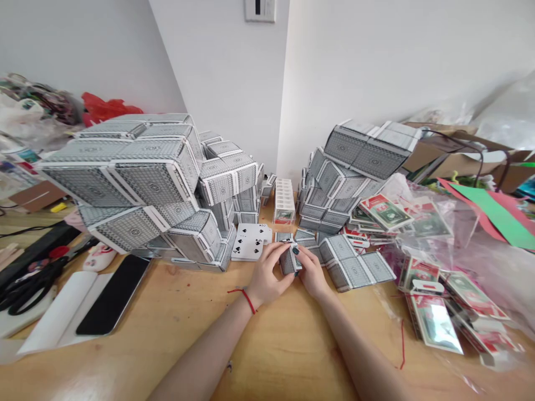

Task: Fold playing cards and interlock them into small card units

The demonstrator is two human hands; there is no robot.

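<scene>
Between both hands is a small box folded from playing cards, grey patterned backs facing out. My left hand curls round its left side, fingers on the top edge and thumb low at the front. From the right, my right hand grips the same box, its dark-nailed fingers on the top and side. Loose playing cards, spades face up, lie just left of my left hand. Beside my right hand stand joined card boxes. Part of the held box is covered by my fingers.
Tall stacks of card boxes rise at left and right. A pack in clear wrap stands between them. Opened card packs and plastic lie right. A phone, scissors and mouse lie left.
</scene>
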